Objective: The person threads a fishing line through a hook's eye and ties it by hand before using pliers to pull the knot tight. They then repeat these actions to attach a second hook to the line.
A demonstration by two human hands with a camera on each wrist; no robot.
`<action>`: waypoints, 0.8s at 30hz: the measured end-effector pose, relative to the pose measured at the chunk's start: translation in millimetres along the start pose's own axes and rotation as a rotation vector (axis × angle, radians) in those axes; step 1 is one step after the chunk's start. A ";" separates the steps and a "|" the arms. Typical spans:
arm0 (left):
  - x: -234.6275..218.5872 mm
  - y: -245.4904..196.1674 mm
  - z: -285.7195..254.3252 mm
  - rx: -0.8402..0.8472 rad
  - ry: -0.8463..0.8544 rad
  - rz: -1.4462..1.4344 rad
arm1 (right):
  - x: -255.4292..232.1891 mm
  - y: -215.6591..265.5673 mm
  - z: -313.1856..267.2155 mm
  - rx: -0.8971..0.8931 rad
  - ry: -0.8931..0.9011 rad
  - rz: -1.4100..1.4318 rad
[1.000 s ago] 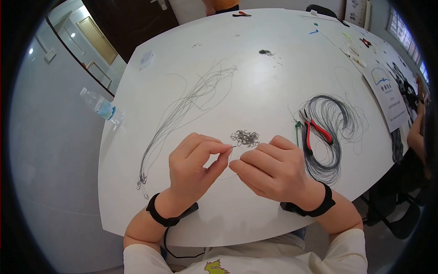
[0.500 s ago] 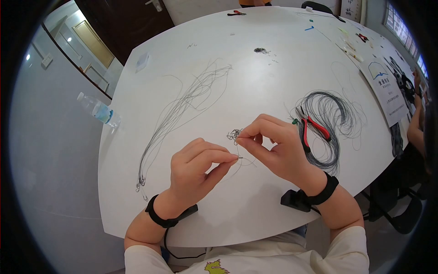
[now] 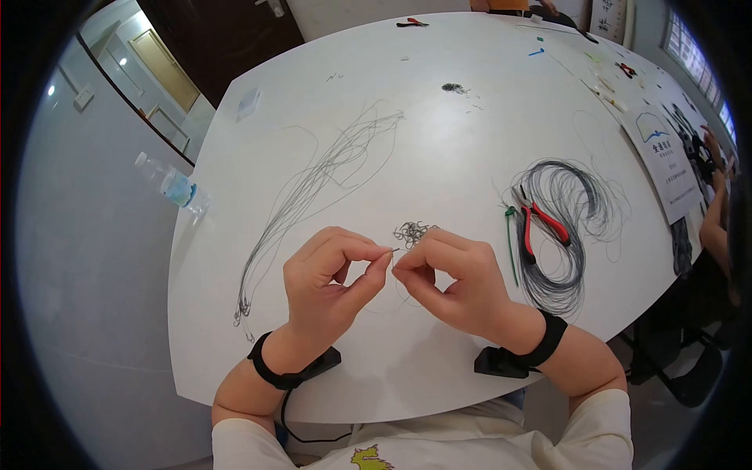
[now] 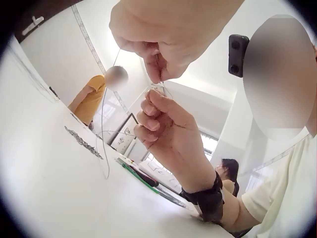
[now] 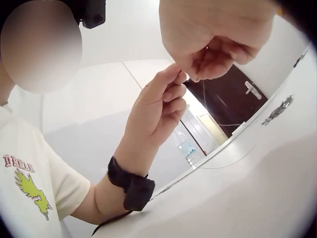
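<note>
My left hand (image 3: 325,278) pinches a small dark fish hook (image 3: 395,250) between thumb and forefinger, and its tip sticks out toward the right. Close beside it, my right hand (image 3: 462,286) has thumb and forefinger pinched together on a thin fishing line (image 4: 105,114), which hangs in a loose loop in the left wrist view. The fingertips of both hands nearly meet. Just beyond them lies a tangled pile of fish hooks (image 3: 411,233), partly covered by the right hand in the head view. The fingers hide most of the held hook.
Left on the table (image 3: 376,376) lies a bundle of lines (image 3: 313,176) with hooks (image 3: 243,309) at its near end. Red-handled pliers (image 3: 554,225) rest on a coil of line (image 3: 578,270) at right. A plastic bottle (image 3: 176,188) stands at the left edge; a smaller dark pile (image 3: 453,88) sits farther back.
The right hand rose away from the left with the line half a second ago, then came back down beside it. The left hand has moved slightly up and left since then.
</note>
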State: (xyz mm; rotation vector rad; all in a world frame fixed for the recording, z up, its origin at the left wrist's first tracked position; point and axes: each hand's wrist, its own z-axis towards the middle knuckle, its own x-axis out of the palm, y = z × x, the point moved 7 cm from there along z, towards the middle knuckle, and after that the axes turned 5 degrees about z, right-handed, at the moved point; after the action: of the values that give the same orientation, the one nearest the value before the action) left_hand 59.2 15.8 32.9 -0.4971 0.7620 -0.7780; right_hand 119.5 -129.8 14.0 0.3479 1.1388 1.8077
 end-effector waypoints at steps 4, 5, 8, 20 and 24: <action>-2.0 -9.2 3.3 0.061 0.027 0.168 | 0.3 12.4 -2.3 -0.182 -0.002 -0.229; -1.9 -10.5 3.4 0.085 0.020 0.180 | -0.8 20.9 -1.6 -0.263 -0.013 -0.315; -4.1 -15.1 6.3 0.116 0.028 0.224 | -2.3 29.8 -2.2 -0.380 -0.022 -0.446; 2.9 -24.7 5.7 0.240 0.070 0.320 | -1.2 45.0 -7.2 -0.557 0.009 -0.567; 8.3 -30.3 5.7 0.351 0.122 0.340 | -15.4 54.3 -0.8 -0.610 -0.044 -0.570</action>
State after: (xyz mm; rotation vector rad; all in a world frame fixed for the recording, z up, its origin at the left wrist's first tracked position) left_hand 54.2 -8.8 52.7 -0.0020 0.7769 -0.6088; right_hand 96.6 -149.9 61.5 -0.2732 0.5270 1.5206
